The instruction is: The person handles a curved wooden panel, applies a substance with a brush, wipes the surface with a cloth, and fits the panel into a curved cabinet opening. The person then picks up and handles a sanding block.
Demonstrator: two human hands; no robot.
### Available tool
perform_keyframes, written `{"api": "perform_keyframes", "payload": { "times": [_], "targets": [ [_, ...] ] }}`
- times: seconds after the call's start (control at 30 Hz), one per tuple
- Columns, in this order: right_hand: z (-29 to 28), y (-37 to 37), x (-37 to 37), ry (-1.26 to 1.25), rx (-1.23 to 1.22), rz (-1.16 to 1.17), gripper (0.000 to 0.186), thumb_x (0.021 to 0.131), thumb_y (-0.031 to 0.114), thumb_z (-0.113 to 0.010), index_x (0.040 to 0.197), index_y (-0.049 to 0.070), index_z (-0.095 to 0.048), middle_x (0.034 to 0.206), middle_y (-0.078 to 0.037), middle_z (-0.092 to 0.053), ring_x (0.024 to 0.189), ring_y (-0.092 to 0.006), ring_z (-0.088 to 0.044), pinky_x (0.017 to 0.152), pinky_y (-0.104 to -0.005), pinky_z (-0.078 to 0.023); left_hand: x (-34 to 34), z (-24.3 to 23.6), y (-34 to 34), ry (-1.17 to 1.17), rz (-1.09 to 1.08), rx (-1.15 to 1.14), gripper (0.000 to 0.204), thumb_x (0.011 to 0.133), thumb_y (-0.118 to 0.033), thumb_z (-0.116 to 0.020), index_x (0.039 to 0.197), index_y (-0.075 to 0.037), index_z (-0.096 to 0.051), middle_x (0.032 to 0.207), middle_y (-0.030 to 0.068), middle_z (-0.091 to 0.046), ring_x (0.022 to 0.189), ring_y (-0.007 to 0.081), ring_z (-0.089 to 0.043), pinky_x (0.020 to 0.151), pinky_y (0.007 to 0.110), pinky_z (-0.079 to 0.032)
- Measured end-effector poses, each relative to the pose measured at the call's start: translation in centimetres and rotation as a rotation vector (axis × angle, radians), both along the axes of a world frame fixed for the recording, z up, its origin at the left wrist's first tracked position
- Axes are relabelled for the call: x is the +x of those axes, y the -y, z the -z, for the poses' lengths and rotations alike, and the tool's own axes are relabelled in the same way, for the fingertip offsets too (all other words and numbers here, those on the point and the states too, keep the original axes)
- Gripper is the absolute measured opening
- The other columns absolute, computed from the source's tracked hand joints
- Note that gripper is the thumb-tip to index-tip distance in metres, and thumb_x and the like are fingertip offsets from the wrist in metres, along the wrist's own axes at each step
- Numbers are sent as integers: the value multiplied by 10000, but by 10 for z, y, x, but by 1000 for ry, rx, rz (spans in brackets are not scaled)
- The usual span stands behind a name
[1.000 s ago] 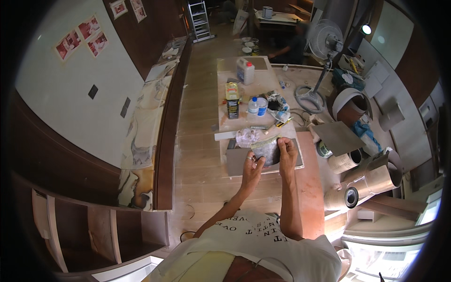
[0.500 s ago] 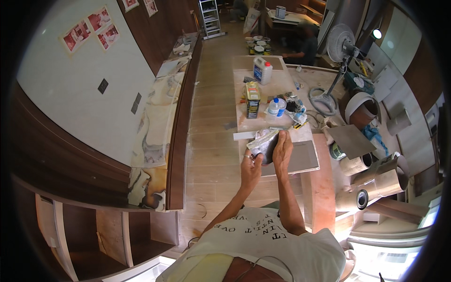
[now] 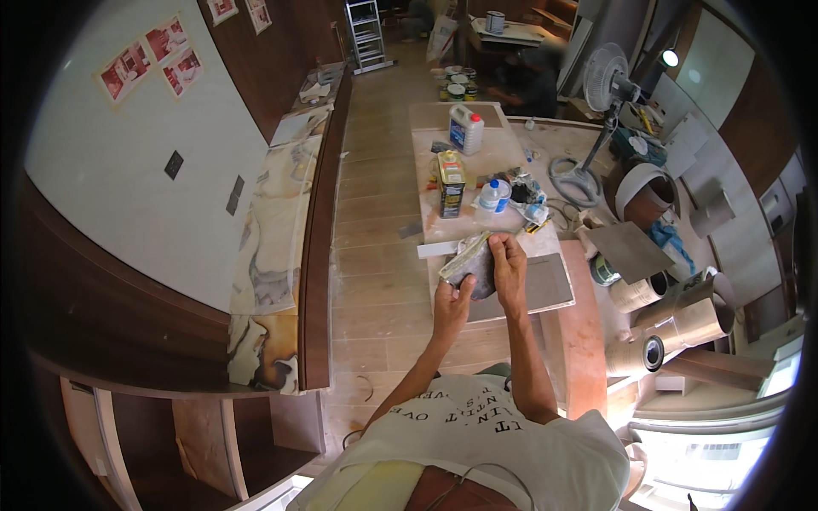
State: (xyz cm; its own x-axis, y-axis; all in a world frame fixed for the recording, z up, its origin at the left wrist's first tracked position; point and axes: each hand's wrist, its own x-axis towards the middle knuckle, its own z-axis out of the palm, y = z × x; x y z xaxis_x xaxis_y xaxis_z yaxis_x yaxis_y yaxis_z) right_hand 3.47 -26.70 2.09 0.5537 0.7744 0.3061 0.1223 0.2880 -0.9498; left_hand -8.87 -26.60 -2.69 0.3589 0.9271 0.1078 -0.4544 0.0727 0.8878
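Both hands hold a dark grey pad [image 3: 483, 277] with a pale, ragged strip along its upper left edge; its exact kind I cannot make out. My left hand [image 3: 452, 305] grips its lower left side, thumb lying on the grey face. At the upper right, my right hand [image 3: 509, 272] pinches the edge. The pad is tilted above the near part of a worktable [image 3: 443, 226]. Beyond it a white strip [image 3: 436, 249] sticks out over the table's left edge. A flat grey panel [image 3: 548, 285] lies to the right of my right wrist.
On the table stand a rectangular tin [image 3: 451, 185], a clear bottle with a blue cap [image 3: 492, 197] and a grey jug [image 3: 465, 129]. At the right are a fan [image 3: 607, 81] and several rolls [image 3: 652, 294]. A marble-patterned ledge [image 3: 271, 238] runs along the left; a person [image 3: 530, 81] crouches farther off.
The pad has turned so more of its grey face shows. My right fingers have bent over its upper edge. The whole view has shifted slightly.
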Motion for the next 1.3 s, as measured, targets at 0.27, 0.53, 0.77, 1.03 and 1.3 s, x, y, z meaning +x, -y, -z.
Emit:
{"api": "perform_keyframes", "payload": {
  "times": [0.27,0.53,0.77,1.03,1.3],
  "targets": [
    [-6,31,52,504,-191,378,172,973,183,-554,947,20,-603,791,-220,-630,740,-402,-617,668,-420,-479,26,-18,-6,-255,73,120,344,933,-225,-631,1140,42,-565,906,75,-636,677,110,-596,516,263,-526],
    [18,132,127,531,-93,721,62,916,43,-615,929,-13,-639,807,-108,-658,722,-202,-625,697,-310,-492,120,-14,38,-361,380,314,242,941,-183,-623,1056,25,-574,816,13,-589,625,73,-527,501,233,-463],
    [41,239,167,248,-40,920,53,884,55,-632,913,13,-619,925,-121,-620,834,-291,-611,728,-369,-478,209,13,113,-442,636,438,265,948,-164,-607,1041,83,-583,899,113,-653,728,148,-598,629,298,-495],
    [87,403,229,-52,-78,1265,158,990,160,-541,929,29,-604,851,-45,-644,787,-131,-577,685,-281,-457,321,58,259,-448,971,659,336,927,-212,-646,883,118,-593,781,206,-666,676,255,-642,644,389,-512],
    [106,534,258,-326,18,1494,208,1011,238,-515,1018,36,-564,855,-14,-605,720,-84,-469,680,-230,-416,392,54,382,-431,1243,911,289,918,-194,-636,910,93,-600,788,232,-660,695,349,-665,629,409,-510]
  ]
}}
